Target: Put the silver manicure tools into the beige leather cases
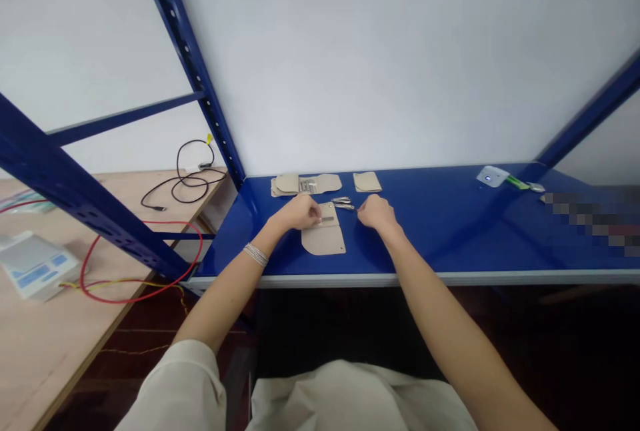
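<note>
An open beige folding case (324, 239) with a snap button at its corner lies on the blue table. A thin dark metal strip (327, 219) sits in its upper half. My left hand (303, 212) is closed at the case's upper left edge, fingertips pinched beside that strip. Right of the case lie small silvery metal tools that look like nail clippers (343, 202). My right hand (377, 213) is curled closed just right of these tools; whatever its fingers hold is hidden.
Behind my hands are a stack of beige cases (287, 183), an open case with metal tools (309, 185) and a closed case (367, 182). A white device (493, 176) lies far right. Blue posts (190, 51) rise on both sides; a wooden table (45, 364) with cables stands left.
</note>
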`<action>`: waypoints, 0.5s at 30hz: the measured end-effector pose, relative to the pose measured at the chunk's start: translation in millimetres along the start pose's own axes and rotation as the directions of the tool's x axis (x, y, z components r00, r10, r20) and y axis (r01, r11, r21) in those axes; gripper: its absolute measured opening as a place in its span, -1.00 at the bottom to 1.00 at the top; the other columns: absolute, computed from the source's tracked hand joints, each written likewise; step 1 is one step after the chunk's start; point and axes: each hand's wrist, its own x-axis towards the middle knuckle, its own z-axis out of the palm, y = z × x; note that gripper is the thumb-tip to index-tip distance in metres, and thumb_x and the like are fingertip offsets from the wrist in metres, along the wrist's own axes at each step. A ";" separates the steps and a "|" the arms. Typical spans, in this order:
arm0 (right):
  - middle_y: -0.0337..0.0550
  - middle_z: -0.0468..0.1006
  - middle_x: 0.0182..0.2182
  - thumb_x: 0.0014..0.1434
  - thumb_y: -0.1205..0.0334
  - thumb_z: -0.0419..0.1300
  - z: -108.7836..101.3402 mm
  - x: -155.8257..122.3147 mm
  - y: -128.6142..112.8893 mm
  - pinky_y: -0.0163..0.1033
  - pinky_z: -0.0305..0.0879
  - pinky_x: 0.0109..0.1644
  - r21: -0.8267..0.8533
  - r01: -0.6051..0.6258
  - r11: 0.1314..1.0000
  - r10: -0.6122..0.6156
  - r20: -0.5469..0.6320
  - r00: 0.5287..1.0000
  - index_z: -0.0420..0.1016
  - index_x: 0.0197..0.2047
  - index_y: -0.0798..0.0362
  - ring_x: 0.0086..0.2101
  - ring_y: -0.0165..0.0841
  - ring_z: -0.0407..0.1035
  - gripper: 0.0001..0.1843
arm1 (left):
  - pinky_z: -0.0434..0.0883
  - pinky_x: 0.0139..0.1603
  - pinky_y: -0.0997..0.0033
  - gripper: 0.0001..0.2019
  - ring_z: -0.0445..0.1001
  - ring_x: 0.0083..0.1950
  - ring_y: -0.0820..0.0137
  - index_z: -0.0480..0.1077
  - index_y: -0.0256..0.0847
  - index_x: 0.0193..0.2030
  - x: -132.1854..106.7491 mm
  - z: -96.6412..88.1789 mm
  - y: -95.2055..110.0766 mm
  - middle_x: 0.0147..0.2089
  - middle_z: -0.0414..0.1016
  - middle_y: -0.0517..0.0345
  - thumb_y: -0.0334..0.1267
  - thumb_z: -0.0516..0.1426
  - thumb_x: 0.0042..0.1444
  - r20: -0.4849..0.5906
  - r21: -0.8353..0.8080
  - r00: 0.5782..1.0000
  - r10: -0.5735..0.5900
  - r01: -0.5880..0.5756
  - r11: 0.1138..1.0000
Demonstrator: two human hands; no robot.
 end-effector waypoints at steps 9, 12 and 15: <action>0.49 0.51 -0.06 -0.02 0.49 0.20 -5.5 -3.8 -0.6 0.19 0.16 0.12 0.132 0.021 0.991 -0.004 -0.125 0.992 0.49 -0.04 0.35 0.06 0.16 0.37 -0.59 | 0.39 -0.32 0.43 -0.83 0.51 -0.38 0.33 0.61 -0.29 -0.33 -1.8 -1.1 0.7 -0.41 0.60 0.05 -0.34 0.22 -0.09 -0.011 0.013 1.000 -0.004 0.004 1.000; 0.19 0.60 -0.14 0.07 0.47 0.12 -11.4 4.8 -12.5 0.00 0.26 0.11 0.323 0.164 0.932 -0.130 -0.124 0.984 0.50 -0.01 0.22 -0.03 -0.07 0.46 -0.61 | 0.41 -0.27 0.41 -0.84 0.53 -0.35 0.31 0.61 -0.28 -0.36 -1.8 -1.2 1.9 -0.39 0.62 0.03 -0.34 0.23 -0.10 -0.020 0.027 1.000 -0.019 0.019 0.999; -0.02 0.63 -0.24 0.15 0.36 0.12 -9.6 14.7 -38.3 -0.16 0.38 -0.02 0.531 0.296 0.794 -0.288 -0.100 0.952 0.56 -0.19 0.12 -0.20 -0.25 0.51 -0.79 | 0.41 -0.26 0.41 -0.84 0.55 -0.34 0.30 0.61 -0.27 -0.36 -2.1 -2.1 3.5 -0.37 0.63 0.03 -0.32 0.23 -0.10 -0.022 0.038 0.999 -0.035 0.036 0.999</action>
